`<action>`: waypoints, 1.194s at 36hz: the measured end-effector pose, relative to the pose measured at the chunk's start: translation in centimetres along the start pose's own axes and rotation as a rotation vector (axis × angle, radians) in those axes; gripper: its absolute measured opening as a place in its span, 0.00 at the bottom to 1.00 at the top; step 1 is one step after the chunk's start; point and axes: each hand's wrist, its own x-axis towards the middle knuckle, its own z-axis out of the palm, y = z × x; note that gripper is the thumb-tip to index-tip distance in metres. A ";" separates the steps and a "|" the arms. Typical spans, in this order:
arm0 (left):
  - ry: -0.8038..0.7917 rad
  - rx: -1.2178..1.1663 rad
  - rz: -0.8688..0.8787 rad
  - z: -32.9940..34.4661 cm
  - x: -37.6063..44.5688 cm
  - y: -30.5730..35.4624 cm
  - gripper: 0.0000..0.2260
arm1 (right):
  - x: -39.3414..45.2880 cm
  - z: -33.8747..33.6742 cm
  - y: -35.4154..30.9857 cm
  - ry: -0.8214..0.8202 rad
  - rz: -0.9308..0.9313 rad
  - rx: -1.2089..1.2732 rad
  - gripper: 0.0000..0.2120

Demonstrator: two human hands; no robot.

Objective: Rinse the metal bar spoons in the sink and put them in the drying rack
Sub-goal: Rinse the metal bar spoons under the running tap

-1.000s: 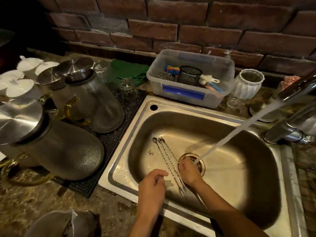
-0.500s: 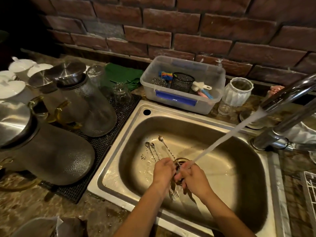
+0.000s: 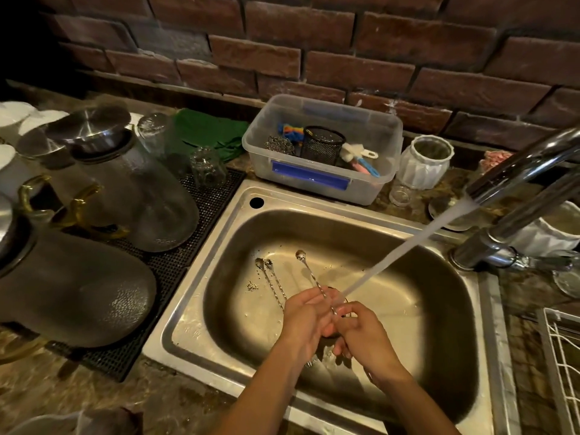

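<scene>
Sink (image 3: 464,312), faucet stream (image 3: 408,246) running into mid-basin. Step: rinsing. Left hand (image 3: 303,318) and right hand (image 3: 364,332), fingers curled, both grasping one bar spoon (image 3: 309,270) under the stream. Two more spoons (image 3: 271,282) lie on basin floor, left of the drain. Next, judged: carry rinsed spoon to drying rack (image 3: 561,356) at table's right edge.

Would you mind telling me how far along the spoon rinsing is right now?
Nothing looks finished: the visible part of the drying rack shows no spoons. In hand: the left hand and right hand hold one bar spoon under the water stream. Left: two spoons lying in the sink, then racking all three.
</scene>
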 end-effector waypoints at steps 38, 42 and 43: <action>-0.113 -0.240 -0.050 1.7 -1.0 -0.3 0.11 | -9.0 -4.5 -0.3 -0.007 0.123 0.125 0.10; -0.103 -0.216 -0.040 1.8 -1.5 -0.7 0.11 | -10.1 -4.6 -0.4 0.005 0.115 0.100 0.06; -0.107 -0.208 -0.036 1.8 -1.5 -0.8 0.11 | -10.4 -4.5 -0.6 0.016 0.114 0.116 0.06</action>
